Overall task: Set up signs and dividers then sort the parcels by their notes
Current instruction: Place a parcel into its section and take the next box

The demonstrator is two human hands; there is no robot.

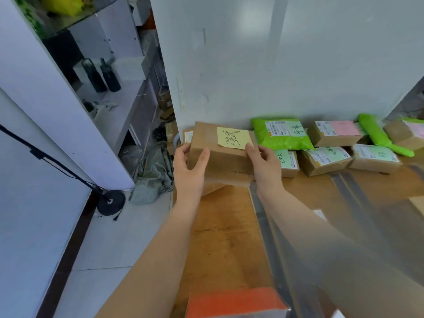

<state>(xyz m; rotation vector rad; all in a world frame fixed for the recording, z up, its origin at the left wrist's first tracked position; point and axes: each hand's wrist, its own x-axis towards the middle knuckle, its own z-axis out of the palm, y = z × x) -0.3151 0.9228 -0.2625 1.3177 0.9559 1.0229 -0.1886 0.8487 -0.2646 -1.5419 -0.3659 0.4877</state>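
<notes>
A brown cardboard parcel with a yellow handwritten note sits at the far left of the cardboard-covered floor, against the white wall. My left hand grips its left end and my right hand holds its right end, thumb on the note's corner. It rests on top of other brown boxes. To its right lie a green bag parcel and brown parcels with green notes and a pink note.
An orange box lies near me at the bottom edge. A white shelf unit with dark bottles stands at the left, with a black lamp base and a grey cloth heap on the tiled floor.
</notes>
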